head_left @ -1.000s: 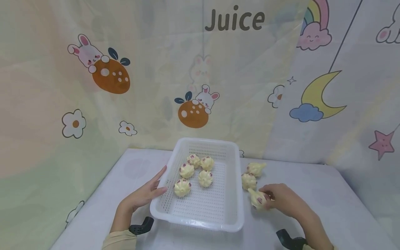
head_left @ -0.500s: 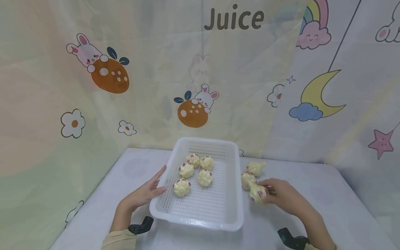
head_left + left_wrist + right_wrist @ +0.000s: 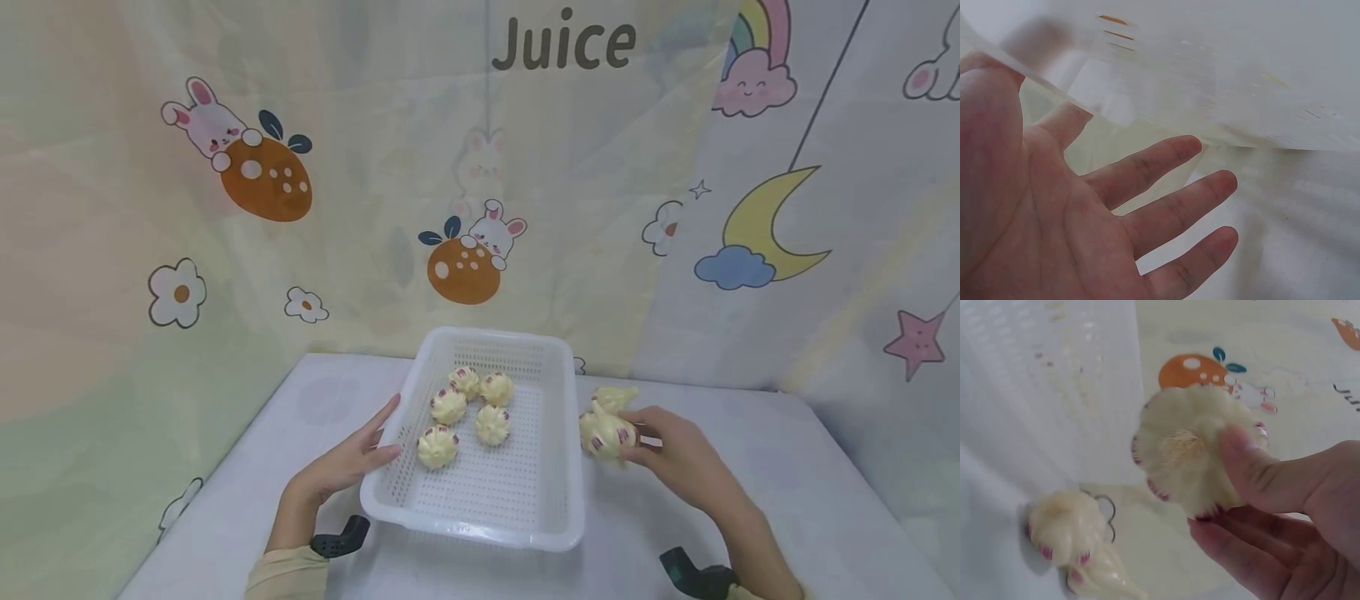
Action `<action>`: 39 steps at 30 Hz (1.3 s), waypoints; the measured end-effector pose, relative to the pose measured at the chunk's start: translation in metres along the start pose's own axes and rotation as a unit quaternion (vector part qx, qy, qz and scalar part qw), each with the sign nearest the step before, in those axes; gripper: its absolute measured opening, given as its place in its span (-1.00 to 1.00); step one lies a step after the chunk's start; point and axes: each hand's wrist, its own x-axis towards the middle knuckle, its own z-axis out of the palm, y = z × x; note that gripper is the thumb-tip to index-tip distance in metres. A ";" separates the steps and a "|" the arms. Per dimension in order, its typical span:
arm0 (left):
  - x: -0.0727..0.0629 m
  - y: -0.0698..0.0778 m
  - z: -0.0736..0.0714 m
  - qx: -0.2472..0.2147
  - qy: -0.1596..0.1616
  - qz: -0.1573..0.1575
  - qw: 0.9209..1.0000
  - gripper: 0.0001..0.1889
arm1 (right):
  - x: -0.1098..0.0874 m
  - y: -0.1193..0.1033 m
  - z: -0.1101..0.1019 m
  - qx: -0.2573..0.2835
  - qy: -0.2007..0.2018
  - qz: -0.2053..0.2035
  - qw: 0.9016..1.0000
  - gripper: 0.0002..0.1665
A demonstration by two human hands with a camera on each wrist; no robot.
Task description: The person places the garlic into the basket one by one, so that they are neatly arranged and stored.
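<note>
My right hand [image 3: 670, 454] pinches a garlic bulb [image 3: 609, 433], cream with purple marks, between thumb and fingers beside the basket's right wall. In the right wrist view its root end [image 3: 1183, 447] faces the camera. Two more bulbs lie by the basket; in the head view the held one partly covers them. One of these, a garlic bulb [image 3: 1066, 525], shows low in the right wrist view. My left hand [image 3: 345, 462] rests at the left rim of the white plastic basket [image 3: 480, 530], thumb over the rim, other fingers spread and straight outside.
Inside the basket, several garlic bulbs [image 3: 492, 426] sit toward the left and back. The basket stands on a white-covered table [image 3: 750, 467]. A printed cloth backdrop [image 3: 360, 250] hangs behind and at the sides.
My right hand has lifted the garlic bulb and moved it away from me and slightly left, overlapping the other two loose bulbs. The left hand and basket stay in place.
</note>
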 end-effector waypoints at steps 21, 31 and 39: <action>0.001 0.002 -0.001 -0.007 0.011 -0.008 1.000 -0.15 | 0.048 -0.066 0.049 0.088 -0.061 -0.007 0.994 -0.46; 0.001 0.005 -0.001 -0.006 0.007 -0.011 1.000 -0.15 | 0.058 -0.075 0.079 0.032 -0.079 0.037 0.996 -0.52; -0.001 0.004 0.004 -0.019 0.004 -0.016 1.000 -0.15 | 0.056 -0.081 0.093 0.005 -0.126 0.005 0.992 -0.59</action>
